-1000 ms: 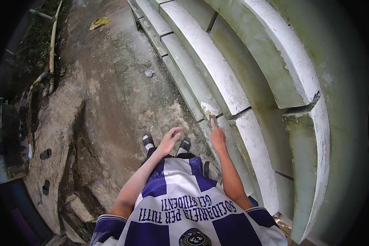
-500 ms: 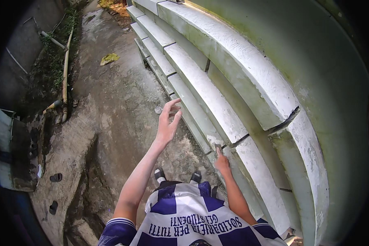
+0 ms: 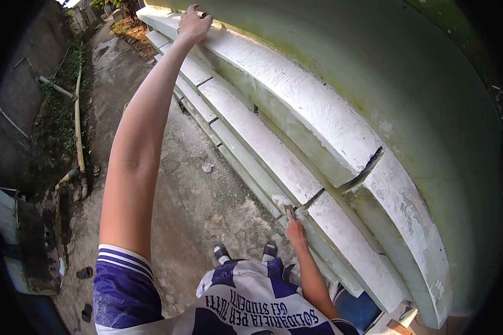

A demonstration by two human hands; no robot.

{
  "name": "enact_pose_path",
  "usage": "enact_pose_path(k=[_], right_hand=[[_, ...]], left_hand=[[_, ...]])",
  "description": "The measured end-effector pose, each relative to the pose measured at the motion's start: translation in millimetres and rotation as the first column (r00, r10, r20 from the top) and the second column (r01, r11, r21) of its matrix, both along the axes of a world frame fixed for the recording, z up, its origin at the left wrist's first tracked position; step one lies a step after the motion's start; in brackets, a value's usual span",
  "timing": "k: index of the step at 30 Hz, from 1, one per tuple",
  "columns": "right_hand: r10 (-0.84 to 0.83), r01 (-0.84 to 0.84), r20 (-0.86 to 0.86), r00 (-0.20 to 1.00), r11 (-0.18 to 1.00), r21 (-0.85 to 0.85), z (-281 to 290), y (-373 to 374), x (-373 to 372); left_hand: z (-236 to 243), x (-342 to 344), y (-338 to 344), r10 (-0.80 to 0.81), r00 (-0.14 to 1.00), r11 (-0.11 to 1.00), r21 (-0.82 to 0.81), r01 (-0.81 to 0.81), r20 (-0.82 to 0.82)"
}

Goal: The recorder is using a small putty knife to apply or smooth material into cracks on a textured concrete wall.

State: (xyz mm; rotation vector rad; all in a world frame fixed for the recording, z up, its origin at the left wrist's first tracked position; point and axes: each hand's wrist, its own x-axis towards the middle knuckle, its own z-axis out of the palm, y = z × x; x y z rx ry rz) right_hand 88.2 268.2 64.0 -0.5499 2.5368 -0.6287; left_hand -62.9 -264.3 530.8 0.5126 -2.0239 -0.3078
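My left arm stretches far forward, and my left hand (image 3: 194,27) is at the far end of the top white ledge (image 3: 296,95). Its fingers curl around a small dark object (image 3: 202,15) on that ledge, too covered to name. Low on the right, my right hand (image 3: 296,230) grips what looks like a putty knife (image 3: 289,211), its flat grey blade up against the edge of a lower ledge (image 3: 279,196). The ledges are long, stepped and pale, with patchy white coating and dark gaps between sections.
A green-stained wall (image 3: 425,100) rises on the right. Concrete ground (image 3: 173,206) runs along the left, with a crumpled white scrap (image 3: 207,167), loose sandals (image 3: 85,273) and a pipe (image 3: 78,128) by weeds. A blue container (image 3: 356,308) sits beneath the ledges at lower right.
My left hand has reached forward and up from beside the lower ledges to the top ledge's far end, closing around the small object there. My right hand keeps the putty knife at the lower ledge.
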Motion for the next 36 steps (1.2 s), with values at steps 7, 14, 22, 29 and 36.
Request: enact_pose_path(k=[7,14,22,29,36], right_hand=[[-0.076,0.075,0.095,0.993,0.997,0.013,6.5,2.9,0.2],[-0.124,0.119,0.150,0.981,0.992,0.045,19.5,-11.5,6.3],[-0.148,0.137,0.204,0.968,0.988,0.068,38.9,-13.5,2.7],[-0.134,0.131,0.177,0.975,0.991,0.026,11.1,-2.7,3.3],[-0.119,0.110,0.190,0.974,0.992,0.056,21.6,-6.9,5.7]], left_hand=[[-9.9,-24.1,8.6,0.051,0.971,0.983,0.158,-0.089,0.232],[-0.7,3.1,20.5,0.086,0.993,0.996,-0.030,-0.084,0.087],[12.9,118.1,26.0,0.084,0.891,0.988,-0.075,-0.131,-0.446],[-75.0,248.6,112.1,0.026,0.778,0.960,0.232,0.156,-0.628],[-205.3,315.8,213.4,0.234,0.880,0.784,0.615,0.081,-0.414]])
